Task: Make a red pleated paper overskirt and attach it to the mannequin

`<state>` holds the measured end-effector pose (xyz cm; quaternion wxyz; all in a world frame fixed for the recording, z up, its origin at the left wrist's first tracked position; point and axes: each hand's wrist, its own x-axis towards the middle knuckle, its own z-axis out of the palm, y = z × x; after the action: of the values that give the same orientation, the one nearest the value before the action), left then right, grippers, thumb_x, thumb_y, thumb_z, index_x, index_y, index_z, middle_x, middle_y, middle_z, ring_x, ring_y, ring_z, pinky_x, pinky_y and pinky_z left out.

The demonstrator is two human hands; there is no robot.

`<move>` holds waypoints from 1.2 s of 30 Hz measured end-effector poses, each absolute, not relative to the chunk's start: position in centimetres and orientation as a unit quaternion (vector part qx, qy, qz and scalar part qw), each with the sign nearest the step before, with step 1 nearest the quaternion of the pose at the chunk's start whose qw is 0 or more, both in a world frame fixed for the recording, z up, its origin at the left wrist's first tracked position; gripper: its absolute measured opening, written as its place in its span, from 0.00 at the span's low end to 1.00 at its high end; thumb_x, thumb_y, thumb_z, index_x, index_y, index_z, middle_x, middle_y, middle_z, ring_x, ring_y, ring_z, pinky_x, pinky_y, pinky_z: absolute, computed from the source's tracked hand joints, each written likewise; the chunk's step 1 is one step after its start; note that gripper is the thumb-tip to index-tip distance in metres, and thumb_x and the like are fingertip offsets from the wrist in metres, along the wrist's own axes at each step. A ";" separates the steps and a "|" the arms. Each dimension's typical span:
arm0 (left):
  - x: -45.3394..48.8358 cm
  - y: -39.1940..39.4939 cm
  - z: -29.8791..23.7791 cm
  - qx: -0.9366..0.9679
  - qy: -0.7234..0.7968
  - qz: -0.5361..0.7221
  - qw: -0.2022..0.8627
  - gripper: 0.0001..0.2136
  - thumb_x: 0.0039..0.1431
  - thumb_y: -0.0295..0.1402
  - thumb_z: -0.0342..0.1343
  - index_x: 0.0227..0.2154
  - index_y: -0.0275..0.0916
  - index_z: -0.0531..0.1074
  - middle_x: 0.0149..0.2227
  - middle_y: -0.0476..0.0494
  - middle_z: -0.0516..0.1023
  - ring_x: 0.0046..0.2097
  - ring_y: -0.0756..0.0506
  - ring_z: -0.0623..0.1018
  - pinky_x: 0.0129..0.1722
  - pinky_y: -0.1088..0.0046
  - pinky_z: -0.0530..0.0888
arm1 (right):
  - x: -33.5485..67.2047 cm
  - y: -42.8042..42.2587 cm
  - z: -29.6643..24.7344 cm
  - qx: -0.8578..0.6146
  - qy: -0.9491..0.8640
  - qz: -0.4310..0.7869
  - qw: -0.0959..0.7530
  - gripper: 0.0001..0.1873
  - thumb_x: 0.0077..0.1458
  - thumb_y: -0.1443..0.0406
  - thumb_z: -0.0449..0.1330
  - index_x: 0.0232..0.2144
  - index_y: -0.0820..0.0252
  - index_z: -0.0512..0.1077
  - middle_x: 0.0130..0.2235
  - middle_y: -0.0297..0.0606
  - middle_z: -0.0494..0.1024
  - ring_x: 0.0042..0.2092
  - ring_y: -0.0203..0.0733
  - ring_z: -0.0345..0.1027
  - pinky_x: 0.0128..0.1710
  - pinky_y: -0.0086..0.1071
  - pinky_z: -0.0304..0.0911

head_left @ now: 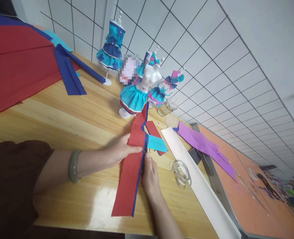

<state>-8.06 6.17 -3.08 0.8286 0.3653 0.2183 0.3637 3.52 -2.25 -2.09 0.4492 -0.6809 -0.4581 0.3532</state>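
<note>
A long red crepe-paper strip (127, 189) with a dark blue edge runs lengthwise in front of me. My left hand (118, 150) is closed on its middle, thumb on top by the blue border. My right hand (151, 177) grips dark scissors (145, 149), mostly hidden by the fingers, with the tip at the blue border. Just right of the blades lies a small light-blue paper piece (157, 143), over a smaller red piece (153, 127). The strip's far end reaches a white mannequin (150, 78) in a light-blue ruffled skirt (134, 98).
Other dressed mini mannequins (113, 44) stand along the tiled wall. Large red sheets (20, 63) and dark blue strips (68, 74) lie left. At right are a glass jar (167, 107), coiled white tape (182, 174), a long white strip (199, 186) and purple paper (204, 146).
</note>
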 end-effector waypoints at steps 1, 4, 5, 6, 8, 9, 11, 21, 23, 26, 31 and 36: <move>-8.1 6.2 -3.1 0.365 0.219 0.364 0.828 0.21 0.47 0.28 0.63 0.47 0.38 0.69 0.48 0.37 0.76 0.48 0.36 0.76 0.49 0.55 0.72 | 3.5 -2.2 -2.1 -0.680 -0.457 0.356 0.450 0.28 0.60 0.48 0.44 0.37 0.62 0.75 0.24 0.37 0.75 0.30 0.43 0.68 0.27 0.31 0.60; -8.1 6.2 -3.1 0.364 0.219 0.362 0.830 0.22 0.47 0.28 0.63 0.47 0.38 0.69 0.48 0.37 0.76 0.48 0.36 0.76 0.48 0.55 0.72 | 3.5 -2.2 -2.0 -0.677 -0.455 0.362 0.452 0.28 0.60 0.48 0.45 0.38 0.63 0.75 0.25 0.38 0.76 0.31 0.43 0.68 0.27 0.31 0.60; -8.1 6.2 -3.1 0.364 0.220 0.362 0.829 0.22 0.47 0.28 0.63 0.47 0.38 0.69 0.48 0.37 0.76 0.48 0.37 0.76 0.48 0.55 0.72 | 3.5 -2.2 -2.0 -0.675 -0.455 0.363 0.453 0.28 0.60 0.49 0.45 0.38 0.63 0.75 0.27 0.38 0.76 0.31 0.43 0.68 0.28 0.31 0.60; -8.0 6.2 -3.1 0.365 0.220 0.364 0.828 0.22 0.47 0.28 0.63 0.47 0.39 0.69 0.48 0.37 0.77 0.48 0.37 0.76 0.49 0.56 0.72 | 3.5 -2.2 -2.0 -0.673 -0.455 0.364 0.454 0.27 0.60 0.49 0.45 0.39 0.63 0.75 0.29 0.39 0.77 0.32 0.43 0.68 0.29 0.32 0.60; -8.0 6.2 -3.2 0.367 0.218 0.368 0.826 0.22 0.47 0.29 0.64 0.47 0.39 0.70 0.48 0.38 0.77 0.48 0.37 0.76 0.49 0.56 0.72 | 3.5 -2.2 -2.0 -0.666 -0.458 0.369 0.457 0.26 0.61 0.50 0.45 0.40 0.63 0.74 0.35 0.41 0.78 0.35 0.43 0.68 0.31 0.32 0.61; -8.0 6.2 -3.2 0.367 0.217 0.369 0.826 0.22 0.46 0.29 0.64 0.47 0.39 0.70 0.48 0.38 0.77 0.48 0.37 0.76 0.49 0.57 0.72 | 3.5 -2.2 -1.9 -0.663 -0.460 0.371 0.459 0.26 0.61 0.51 0.45 0.41 0.63 0.74 0.38 0.41 0.78 0.36 0.43 0.68 0.32 0.32 0.61; -8.0 6.2 -3.1 0.366 0.217 0.368 0.827 0.22 0.46 0.29 0.64 0.47 0.38 0.70 0.47 0.37 0.77 0.48 0.37 0.76 0.48 0.57 0.72 | 3.5 -2.2 -1.8 -0.660 -0.461 0.374 0.461 0.25 0.62 0.52 0.44 0.41 0.63 0.74 0.41 0.42 0.78 0.38 0.43 0.68 0.34 0.32 0.61; -8.0 6.2 -3.0 0.360 0.221 0.368 0.828 0.23 0.44 0.29 0.65 0.46 0.38 0.71 0.46 0.38 0.78 0.47 0.38 0.77 0.49 0.57 0.71 | 3.3 -2.2 -1.2 -0.673 -0.463 0.354 0.455 0.25 0.61 0.52 0.45 0.38 0.62 0.75 0.39 0.40 0.79 0.38 0.44 0.69 0.32 0.32 0.61; -8.0 6.2 -3.1 0.363 0.224 0.364 0.828 0.23 0.44 0.29 0.65 0.46 0.38 0.71 0.46 0.38 0.78 0.48 0.38 0.77 0.49 0.57 0.71 | 3.2 -2.2 -1.1 -0.666 -0.465 0.360 0.458 0.24 0.62 0.54 0.45 0.40 0.62 0.74 0.42 0.41 0.78 0.40 0.44 0.69 0.36 0.32 0.61; -8.0 6.3 -3.1 0.366 0.228 0.364 0.826 0.23 0.44 0.29 0.65 0.47 0.38 0.71 0.46 0.38 0.78 0.48 0.37 0.76 0.50 0.56 0.71 | 3.2 -2.2 -1.0 -0.660 -0.464 0.368 0.463 0.23 0.62 0.54 0.45 0.40 0.62 0.74 0.43 0.41 0.78 0.42 0.44 0.69 0.41 0.33 0.61; -8.1 6.2 -2.4 0.354 0.215 0.359 0.837 0.24 0.44 0.27 0.65 0.47 0.37 0.70 0.48 0.38 0.77 0.50 0.37 0.75 0.52 0.57 0.69 | 3.3 -2.2 -1.0 -0.666 -0.473 0.354 0.456 0.23 0.61 0.53 0.46 0.36 0.62 0.74 0.39 0.40 0.79 0.41 0.43 0.69 0.41 0.33 0.61; -8.6 6.4 -1.4 0.328 0.204 0.354 0.852 0.20 0.47 0.30 0.64 0.46 0.36 0.71 0.46 0.39 0.78 0.51 0.36 0.74 0.51 0.58 0.69 | 3.4 -2.3 -1.7 -0.670 -0.459 0.360 0.459 0.22 0.60 0.50 0.47 0.30 0.60 0.69 0.29 0.37 0.75 0.31 0.40 0.67 0.30 0.31 0.61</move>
<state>-8.63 6.37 -1.39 0.8520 0.3277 0.2037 0.3537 3.42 -2.31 -1.68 0.4592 -0.6698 -0.4591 0.3600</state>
